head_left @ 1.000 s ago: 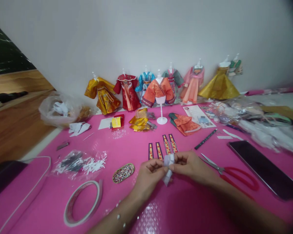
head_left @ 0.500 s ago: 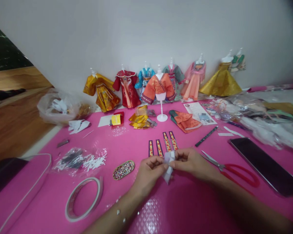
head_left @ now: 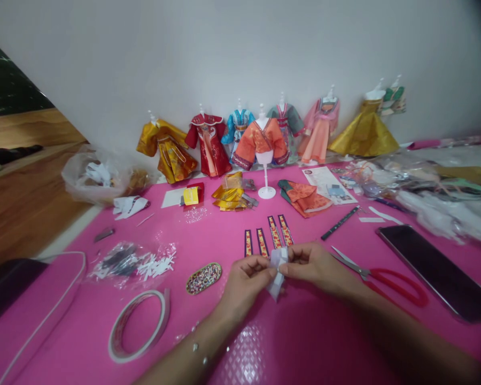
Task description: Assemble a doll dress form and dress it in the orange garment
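Between my two hands is a small pale lilac piece of fabric (head_left: 276, 289) with white strips along one side. My left hand (head_left: 244, 280) pinches its left edge between thumb and fingers. From the other side, my right hand (head_left: 310, 266) pinches the white part, so the fingertips of both hands almost meet. Just beyond my hands lie several yellow-and-red patterned strips with dark borders (head_left: 280, 231). Red-handled scissors (head_left: 398, 286) rest beside my right forearm. Left of my left hand is an oval tray of multicoloured beads (head_left: 203, 278).
A roll of tape (head_left: 116, 342), a bag of white bits (head_left: 122, 262) and a black phone (head_left: 436, 272) lie on the pink mat. An orange top on a small stand (head_left: 264, 144) is before several dressed doll forms. Plastic bags (head_left: 428, 208) pile up at right.
The view has shifted very slightly. Both hands keep the same pinch on the lilac fabric piece, with hardly any movement.
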A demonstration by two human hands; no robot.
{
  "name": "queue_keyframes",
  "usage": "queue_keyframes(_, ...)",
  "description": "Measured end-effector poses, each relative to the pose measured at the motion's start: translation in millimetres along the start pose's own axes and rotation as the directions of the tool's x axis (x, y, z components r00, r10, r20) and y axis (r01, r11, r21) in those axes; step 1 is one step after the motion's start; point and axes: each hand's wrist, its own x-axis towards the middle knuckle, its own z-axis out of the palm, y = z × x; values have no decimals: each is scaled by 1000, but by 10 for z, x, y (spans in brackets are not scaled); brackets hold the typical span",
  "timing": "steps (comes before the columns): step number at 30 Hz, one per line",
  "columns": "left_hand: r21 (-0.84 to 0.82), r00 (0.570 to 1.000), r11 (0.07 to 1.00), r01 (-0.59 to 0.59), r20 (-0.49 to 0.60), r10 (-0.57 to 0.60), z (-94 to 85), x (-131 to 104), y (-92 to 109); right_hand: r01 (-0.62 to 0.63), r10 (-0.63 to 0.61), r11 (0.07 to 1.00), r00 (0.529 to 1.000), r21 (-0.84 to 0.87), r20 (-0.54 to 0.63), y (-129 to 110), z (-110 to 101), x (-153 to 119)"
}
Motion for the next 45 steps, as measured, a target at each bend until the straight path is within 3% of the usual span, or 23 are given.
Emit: queue_keyframes(45, 60, 999, 998, 30, 13, -31, -31, 30, 5, -37, 35, 998, 999, 56, 42, 22, -7, 43)
